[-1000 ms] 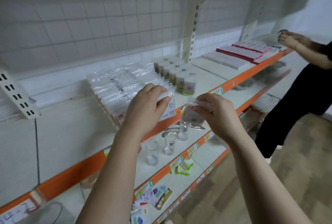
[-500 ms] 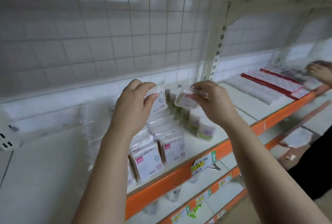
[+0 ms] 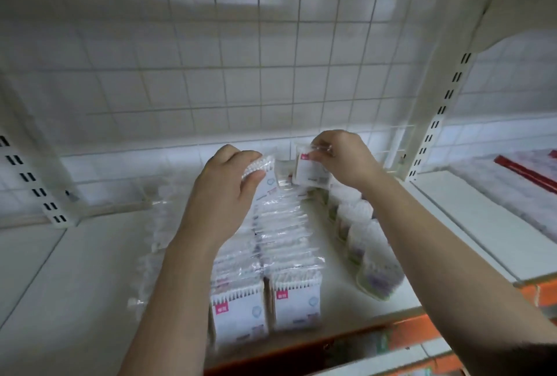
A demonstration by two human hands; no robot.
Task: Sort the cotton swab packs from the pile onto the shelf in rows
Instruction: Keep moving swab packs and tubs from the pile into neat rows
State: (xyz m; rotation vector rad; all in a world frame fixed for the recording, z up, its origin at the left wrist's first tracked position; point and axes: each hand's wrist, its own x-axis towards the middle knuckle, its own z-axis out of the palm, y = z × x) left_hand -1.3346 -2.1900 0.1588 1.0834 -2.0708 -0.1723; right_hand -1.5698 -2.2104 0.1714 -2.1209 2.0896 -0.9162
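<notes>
I judge the sorting well along: two rows of cotton swab packs [image 3: 283, 255] run from the shelf's [image 3: 75, 285] front edge toward its back, and I cannot make out the pile. Both arms reach to the rows' back ends. The left hand [image 3: 229, 192] pinches a pack [image 3: 261, 165] by its top, and the right hand [image 3: 346, 161] grips a second pack [image 3: 310, 172] just beside it.

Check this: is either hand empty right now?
No, the left hand grips a cotton swab pack at its top, and the right hand pinches a second pack.
</notes>
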